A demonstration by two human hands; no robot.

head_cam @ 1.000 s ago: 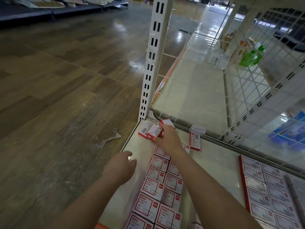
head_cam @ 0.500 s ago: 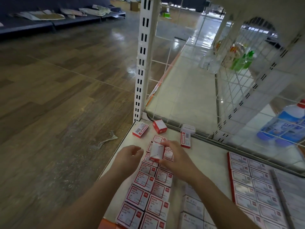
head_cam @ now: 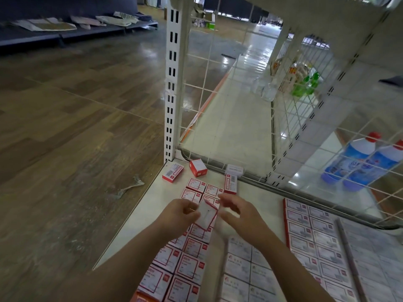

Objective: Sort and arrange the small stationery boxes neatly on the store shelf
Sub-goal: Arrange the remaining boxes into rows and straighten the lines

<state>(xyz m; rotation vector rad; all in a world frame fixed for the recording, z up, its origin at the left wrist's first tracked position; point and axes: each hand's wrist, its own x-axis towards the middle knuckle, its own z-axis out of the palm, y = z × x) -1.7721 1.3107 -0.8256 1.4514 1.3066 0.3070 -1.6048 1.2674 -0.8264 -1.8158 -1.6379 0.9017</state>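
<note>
A small red-and-white stationery box (head_cam: 206, 216) is held tilted just above the white shelf (head_cam: 141, 216). My left hand (head_cam: 178, 215) pinches its left edge, and my right hand (head_cam: 238, 212) holds its right edge between thumb and fingers. Below them, two rows of matching boxes (head_cam: 189, 256) lie flat, running toward the shelf's front. Loose boxes sit near the back corner: one lying flat (head_cam: 173, 172), one on its side (head_cam: 198, 167), one upright (head_cam: 230, 184).
A larger block of red-edged boxes (head_cam: 309, 234) fills the shelf's right, with greyish boxes (head_cam: 246, 264) between. A slotted upright post (head_cam: 172, 83) and a wire mesh panel (head_cam: 305, 131) bound the back. Blue bottles (head_cam: 359, 158) stand behind the mesh. Wooden floor lies left.
My right hand picked a box from the back corner and drew it toward me. My left hand came up to meet it and now pinches its left edge.
</note>
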